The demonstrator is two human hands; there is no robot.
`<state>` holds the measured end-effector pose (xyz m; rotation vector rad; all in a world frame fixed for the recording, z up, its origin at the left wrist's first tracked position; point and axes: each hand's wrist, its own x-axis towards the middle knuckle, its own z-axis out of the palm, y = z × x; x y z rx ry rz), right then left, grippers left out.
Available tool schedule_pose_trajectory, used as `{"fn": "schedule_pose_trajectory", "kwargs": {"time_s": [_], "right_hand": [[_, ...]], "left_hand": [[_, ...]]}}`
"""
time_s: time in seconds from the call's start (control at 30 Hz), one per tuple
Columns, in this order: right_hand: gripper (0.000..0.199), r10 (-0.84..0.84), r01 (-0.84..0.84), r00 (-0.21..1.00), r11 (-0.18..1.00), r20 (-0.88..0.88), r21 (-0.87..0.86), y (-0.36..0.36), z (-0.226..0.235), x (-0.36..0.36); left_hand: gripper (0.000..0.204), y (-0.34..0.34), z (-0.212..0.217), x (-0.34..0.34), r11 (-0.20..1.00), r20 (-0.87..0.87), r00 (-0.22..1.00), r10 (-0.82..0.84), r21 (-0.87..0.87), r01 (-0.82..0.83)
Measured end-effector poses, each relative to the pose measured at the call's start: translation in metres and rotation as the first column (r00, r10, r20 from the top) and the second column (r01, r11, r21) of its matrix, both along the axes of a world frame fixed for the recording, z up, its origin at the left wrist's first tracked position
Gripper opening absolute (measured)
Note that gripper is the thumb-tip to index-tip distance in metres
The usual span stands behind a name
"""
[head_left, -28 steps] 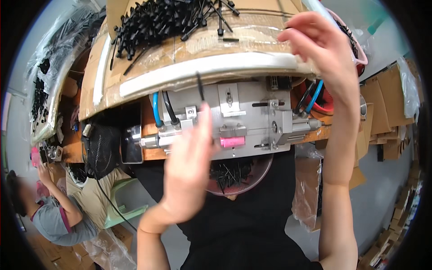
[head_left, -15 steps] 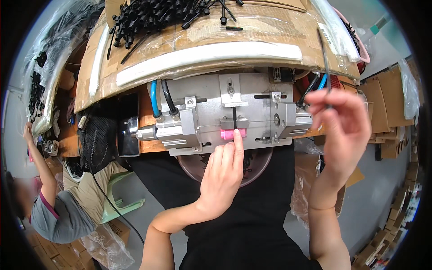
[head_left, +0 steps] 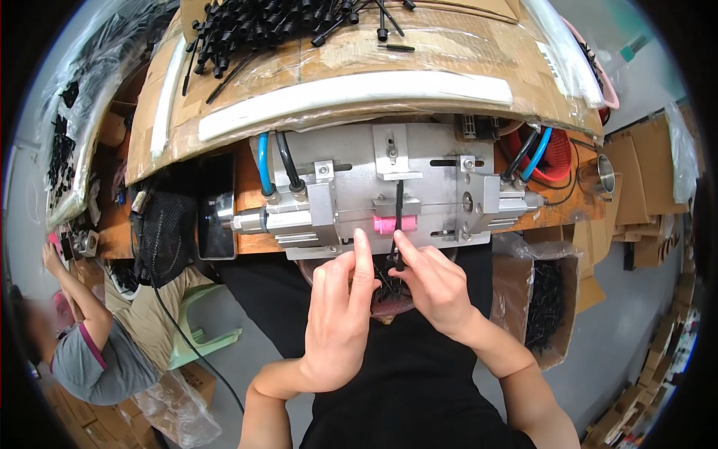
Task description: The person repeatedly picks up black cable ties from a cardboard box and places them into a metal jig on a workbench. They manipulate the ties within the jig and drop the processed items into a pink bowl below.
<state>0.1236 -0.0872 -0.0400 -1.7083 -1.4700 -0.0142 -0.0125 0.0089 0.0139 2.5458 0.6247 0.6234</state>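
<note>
A grey metal pneumatic fixture [head_left: 351,194] sits at the near edge of the bench, with a pink block [head_left: 384,224] at its front. A thin black strip part [head_left: 399,217] stands upright in the fixture's middle slot. My right hand [head_left: 434,288] pinches the lower end of that black part between thumb and forefinger. My left hand [head_left: 340,314] is just to the left, fingers extended, its fingertips touching the fixture's front edge by the pink block, holding nothing. A pile of the same black parts [head_left: 277,22] lies on the cardboard-covered shelf [head_left: 464,52] above.
Blue and black air hoses [head_left: 265,161] enter the fixture on both sides. A bowl of black parts [head_left: 389,288] rests in my lap. A box of black parts [head_left: 546,299] stands at right, a red basket [head_left: 557,153] behind. Another person [head_left: 90,337] sits at lower left.
My right hand came down from the upper right to the fixture's front and now pinches the black part in the slot. My left hand dropped slightly and stays at the pink block.
</note>
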Motion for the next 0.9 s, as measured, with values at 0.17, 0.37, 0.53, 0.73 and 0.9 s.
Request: {"fn": "schedule_pose_trajectory", "kwargs": {"time_s": [0.17, 0.37, 0.53, 0.73, 0.9], "right_hand": [[0.064, -0.010, 0.010, 1.000, 0.999, 0.009, 0.041, -0.014, 0.016, -0.001], [0.064, -0.029, 0.029, 1.000, 0.999, 0.004, 0.026, -0.003, 0.000, 0.001], [0.067, -0.020, 0.020, 1.000, 1.000, -0.002, -0.002, 0.003, 0.000, 0.002], [0.055, 0.065, -0.057, 0.992, 0.995, 0.104, -0.076, 0.000, 0.048, 0.024], [0.012, -0.212, 0.153, 0.858, 0.975, 0.469, 0.160, 0.082, 0.119, 0.093]], "left_hand": [[0.072, 0.003, -0.001, -0.005, 0.999, 0.001, 1.000, 0.025, -0.022, -0.025], [0.071, 0.002, -0.004, -0.001, 0.999, 0.004, 1.000, 0.006, -0.041, -0.006], [0.070, 0.003, -0.003, -0.005, 0.999, -0.038, 0.999, -0.004, -0.054, 0.002], [0.070, 0.020, 0.008, -0.008, 0.999, -0.027, 0.999, -0.020, -0.029, 0.019], [0.050, 0.090, 0.057, 0.045, 0.993, 0.206, 0.978, -0.012, 0.120, -0.013]]}}
